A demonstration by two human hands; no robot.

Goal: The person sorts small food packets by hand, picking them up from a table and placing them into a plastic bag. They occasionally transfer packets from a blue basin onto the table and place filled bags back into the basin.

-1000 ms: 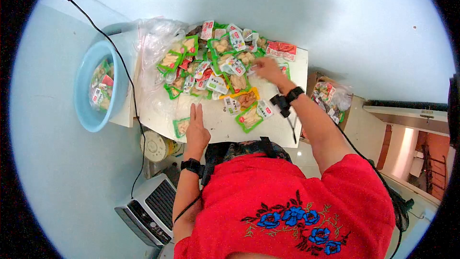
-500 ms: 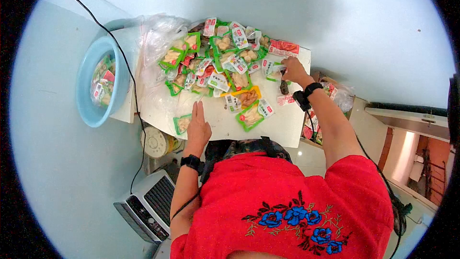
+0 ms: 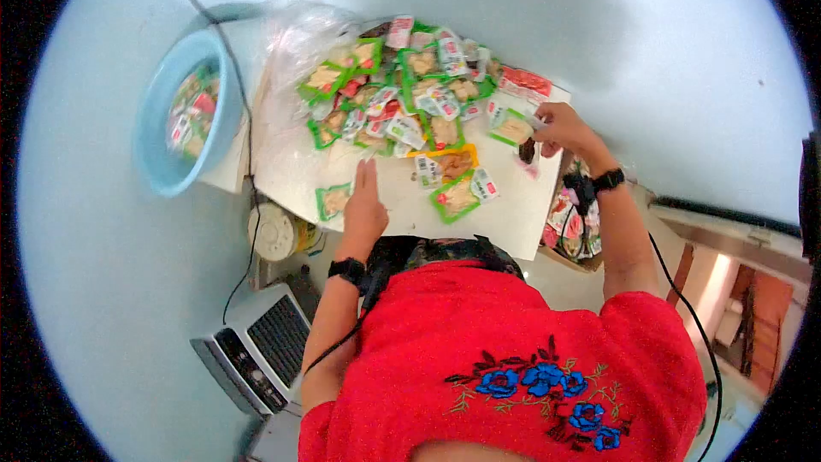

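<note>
My left hand (image 3: pixel 365 205) lies on the near part of the table with its fingers straight and pointing away from me. Close to its left side is a small green-edged food packet (image 3: pixel 334 202). My right hand (image 3: pixel 566 130) is at the table's right side, fingers curled together; what they grip is hidden. Beside those fingertips are a green-edged packet (image 3: pixel 511 127) with pale contents and a dark packet (image 3: pixel 526 151), whose lower part is blurred. Between my hands are an orange-edged packet (image 3: pixel 453 167) and another green-edged packet (image 3: pixel 456 197).
A heap of vacuum-sealed packets (image 3: pixel 410 94) covers the back of the white table (image 3: pixel 291 167). Clear plastic bags (image 3: pixel 299 38) lie at the left. A blue basin (image 3: pixel 154 141) holds more packets. A box of packets (image 3: pixel 569 231) stands below right. A black cord (image 3: pixel 248 141) crosses at left.
My right hand has drawn slightly to the right, baring more of the green-edged packet beside it. The left hand stays by the small packet. The whole view has shifted a little.
</note>
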